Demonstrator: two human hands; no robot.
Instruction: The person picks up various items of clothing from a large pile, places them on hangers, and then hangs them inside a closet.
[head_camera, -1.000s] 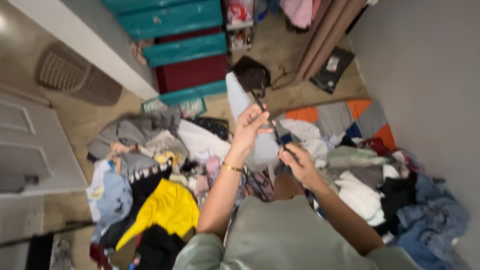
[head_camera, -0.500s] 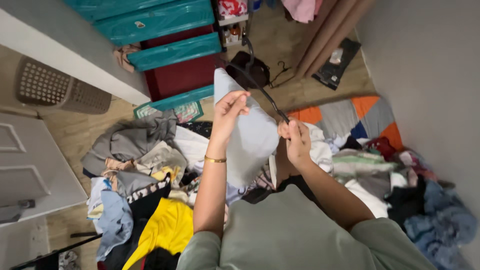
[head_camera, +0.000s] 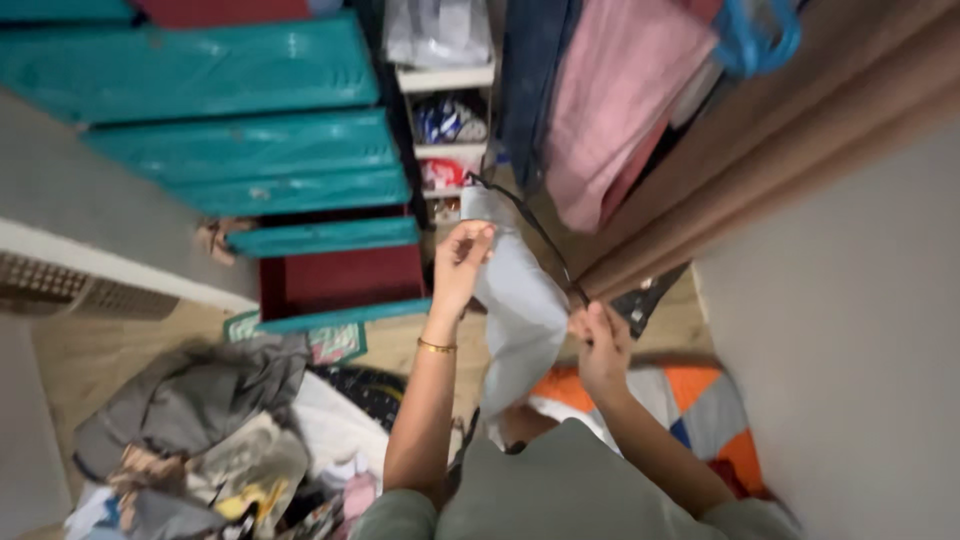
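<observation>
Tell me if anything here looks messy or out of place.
Yes. Clothes lie heaped on the floor at lower left rather than folded or hung. The teal drawers stand pulled out. The left hand and right hand hold a pale garment on a black hanger.

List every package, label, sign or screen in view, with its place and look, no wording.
Clear plastic bag: top shelf of the white rack, crinkled, pale contents.
Blue-and-white packets: second shelf, small, bunched.
Red-and-white packets: third shelf, small.
Flat black packet: on the floor by the brown curtain, pale label.
No signs or screens.
</observation>
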